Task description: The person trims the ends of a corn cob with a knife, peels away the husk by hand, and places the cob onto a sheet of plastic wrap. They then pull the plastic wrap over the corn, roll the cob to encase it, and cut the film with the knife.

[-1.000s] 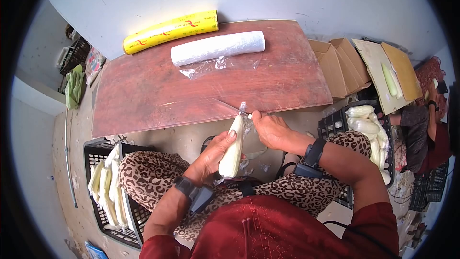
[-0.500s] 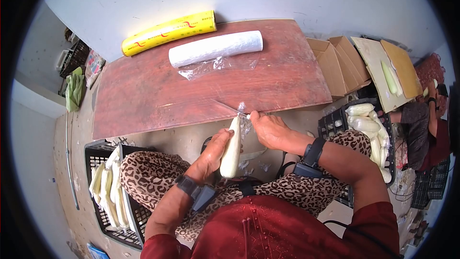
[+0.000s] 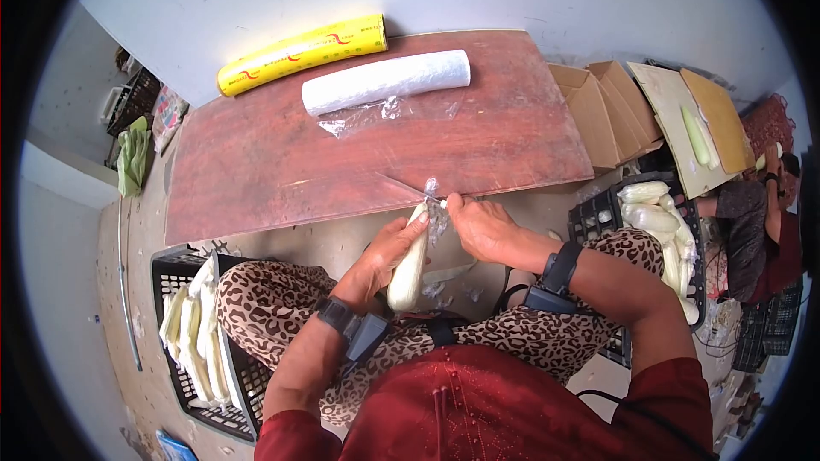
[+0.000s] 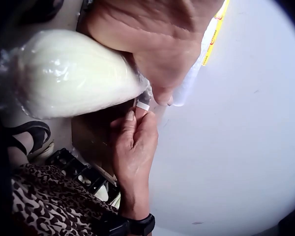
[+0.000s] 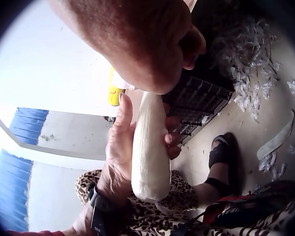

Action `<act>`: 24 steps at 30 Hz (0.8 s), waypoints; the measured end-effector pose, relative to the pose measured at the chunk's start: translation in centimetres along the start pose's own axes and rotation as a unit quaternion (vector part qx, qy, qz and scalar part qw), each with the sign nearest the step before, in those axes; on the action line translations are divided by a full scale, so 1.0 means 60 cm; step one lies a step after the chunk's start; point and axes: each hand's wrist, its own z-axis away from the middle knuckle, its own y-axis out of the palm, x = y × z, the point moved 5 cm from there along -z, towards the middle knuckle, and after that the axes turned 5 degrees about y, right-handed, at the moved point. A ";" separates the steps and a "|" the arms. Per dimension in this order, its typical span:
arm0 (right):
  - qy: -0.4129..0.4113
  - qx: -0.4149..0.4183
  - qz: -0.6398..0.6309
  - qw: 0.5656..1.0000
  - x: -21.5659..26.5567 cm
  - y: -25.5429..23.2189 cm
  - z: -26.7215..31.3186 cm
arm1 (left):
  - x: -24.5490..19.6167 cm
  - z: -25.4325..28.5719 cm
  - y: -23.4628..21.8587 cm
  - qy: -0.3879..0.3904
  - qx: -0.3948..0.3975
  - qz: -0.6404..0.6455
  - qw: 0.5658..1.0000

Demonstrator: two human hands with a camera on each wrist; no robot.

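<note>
Film encloses the pale, corn-like ear point(image 3: 407, 280) in my left hand point(image 3: 376, 261); I judge its wrapping complete. Loose film point(image 3: 431, 183) projects beyond the narrow tip, so trimming appears unfinished. Ear position: in front of me, just beside the near table edge, narrow end toward the red-brown, wood-grained table point(image 3: 256, 162). My left fingers curl around the ear, with the thumb along its side. My right hand point(image 3: 487, 230) is closed around the handle of a knife point(image 3: 400, 184); the thin blade crosses at the tip. Whether it is cutting, I cannot tell.

Ear form: tapered, with a broad rounded end, fine lengthwise ridges and glossy, wrinkled film. More ears point(image 3: 656, 220), apparently wrapped, lie in the black lattice crate on my right. Ears point(image 3: 190, 333) also fill the left crate; their wrapping is unclear. Crumpled clear scraps point(image 5: 250, 59) litter the floor.
</note>
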 end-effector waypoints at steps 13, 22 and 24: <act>-0.012 0.001 0.010 1.000 -0.001 0.003 -0.002 | 0.005 -0.019 0.005 0.031 -0.019 0.034 0.999; -0.010 0.002 0.019 1.000 -0.002 0.005 -0.002 | 0.004 -0.035 -0.004 0.020 -0.033 -0.016 0.999; -0.011 0.004 0.018 1.000 -0.001 0.004 -0.001 | 0.008 -0.039 -0.007 0.026 -0.033 -0.023 0.999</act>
